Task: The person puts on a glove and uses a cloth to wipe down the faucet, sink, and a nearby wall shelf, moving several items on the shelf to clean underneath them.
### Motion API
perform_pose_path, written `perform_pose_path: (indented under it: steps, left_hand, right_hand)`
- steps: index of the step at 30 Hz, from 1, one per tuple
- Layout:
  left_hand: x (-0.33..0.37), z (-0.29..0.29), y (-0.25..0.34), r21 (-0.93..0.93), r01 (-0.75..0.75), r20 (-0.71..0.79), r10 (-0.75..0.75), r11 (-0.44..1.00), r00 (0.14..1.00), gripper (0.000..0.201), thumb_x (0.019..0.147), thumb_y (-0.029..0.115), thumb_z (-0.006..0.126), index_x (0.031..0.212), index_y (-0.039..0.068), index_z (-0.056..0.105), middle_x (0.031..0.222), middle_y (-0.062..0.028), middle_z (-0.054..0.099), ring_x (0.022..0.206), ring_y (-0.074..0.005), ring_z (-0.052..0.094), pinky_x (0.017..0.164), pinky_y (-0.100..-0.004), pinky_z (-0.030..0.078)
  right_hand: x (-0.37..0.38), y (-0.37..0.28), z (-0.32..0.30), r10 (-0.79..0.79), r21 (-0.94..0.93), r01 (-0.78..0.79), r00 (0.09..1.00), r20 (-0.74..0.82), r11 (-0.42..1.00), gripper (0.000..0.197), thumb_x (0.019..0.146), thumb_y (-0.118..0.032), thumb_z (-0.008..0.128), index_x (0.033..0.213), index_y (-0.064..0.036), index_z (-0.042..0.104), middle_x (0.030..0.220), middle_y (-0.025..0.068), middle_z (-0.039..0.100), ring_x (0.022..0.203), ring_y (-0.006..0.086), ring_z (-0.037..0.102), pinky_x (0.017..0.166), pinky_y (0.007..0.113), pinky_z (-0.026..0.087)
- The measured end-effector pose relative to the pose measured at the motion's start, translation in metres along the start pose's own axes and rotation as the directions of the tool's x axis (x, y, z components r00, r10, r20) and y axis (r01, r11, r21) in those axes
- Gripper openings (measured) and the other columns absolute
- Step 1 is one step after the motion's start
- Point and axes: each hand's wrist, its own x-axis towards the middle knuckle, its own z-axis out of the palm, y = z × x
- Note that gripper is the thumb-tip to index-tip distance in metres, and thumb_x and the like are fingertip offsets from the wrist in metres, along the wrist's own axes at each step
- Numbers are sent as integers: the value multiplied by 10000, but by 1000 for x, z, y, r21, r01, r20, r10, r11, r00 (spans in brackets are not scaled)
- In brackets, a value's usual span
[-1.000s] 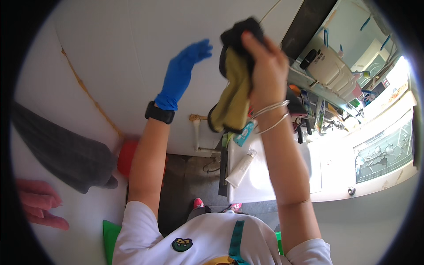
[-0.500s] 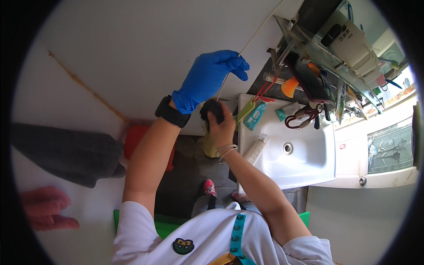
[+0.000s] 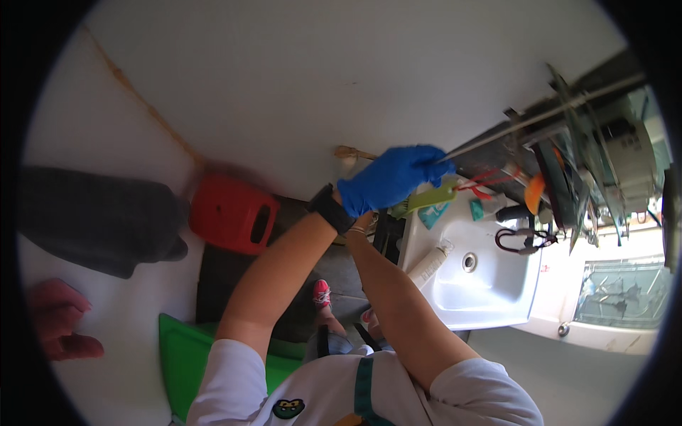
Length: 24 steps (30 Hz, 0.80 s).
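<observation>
My left hand [image 3: 395,177], in a blue glove with a black watch at the wrist, is closed round a thin pale cord [image 3: 511,128]. The cord runs from my fingers up to the right, past the shelf. My right hand [image 3: 368,221] lies lower, behind the gloved hand and wrist. Only a little of it and the bracelets [image 3: 358,229] show, so its fingers and anything in them are hidden. Just right of the glove, a green brush [image 3: 435,199] with a red loop lies at the sink's edge.
A white sink [image 3: 490,302] on the right holds a pale tube [image 3: 430,262]. Above it juts a crowded glass shelf [image 3: 604,156]. Left are a red plastic piece [image 3: 220,213] with a slot, a grey towel [image 3: 99,213], a pink cloth [image 3: 60,319] and a green tub [image 3: 202,355].
My left hand has moved right and down, still on the cord, which slants more flatly. My right hand, earlier visible with a dark fuzzy thing, is now mostly hidden. The view has shifted.
</observation>
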Motion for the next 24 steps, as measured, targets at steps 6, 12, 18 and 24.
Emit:
perform_pose_path:
  steps: [6, 12, 18, 24]
  left_hand:
    - [-58, -21, -122, -59, 198, -212, -206, 979, 955, 256, 871, 273, 581, 958, 37, 629, 867, -112, 646, 777, -192, 603, 754, -307, 463]
    - [-87, -13, -214, -61, 177, -222, -186, 982, 957, 188, 851, 182, 560, 923, 27, 637, 857, -93, 632, 801, -203, 594, 794, -304, 451]
    - [-96, 3, -248, 249, -20, -285, 93, 968, 954, 205, 835, 182, 509, 893, 21, 621, 877, -120, 618, 856, -268, 595, 795, -361, 457]
    - [-107, -10, -245, -244, -116, -403, 8, 963, 915, 195, 839, 160, 500, 919, 30, 620, 903, -114, 625, 885, -243, 617, 781, -345, 479]
  right_hand:
    - [-3, 30, 25, -31, -117, 35, 999, 34, 992, 368, 769, -22, 606, 1124, 4, 516, 1102, 198, 548, 1000, 356, 541, 883, 417, 424]
    - [6, 80, 30, -72, -233, 70, 997, 1, 970, 371, 765, -24, 611, 1123, 0, 518, 1093, 197, 554, 995, 358, 543, 883, 420, 425]
    - [18, 122, 41, -117, -318, 102, 993, -28, 942, 374, 762, -26, 615, 1122, -3, 520, 1085, 197, 559, 990, 359, 545, 883, 424, 425]
    - [28, 155, 82, -128, -340, 116, 992, -11, 933, 377, 758, -29, 620, 1121, -7, 522, 1077, 196, 565, 986, 361, 547, 884, 427, 426]
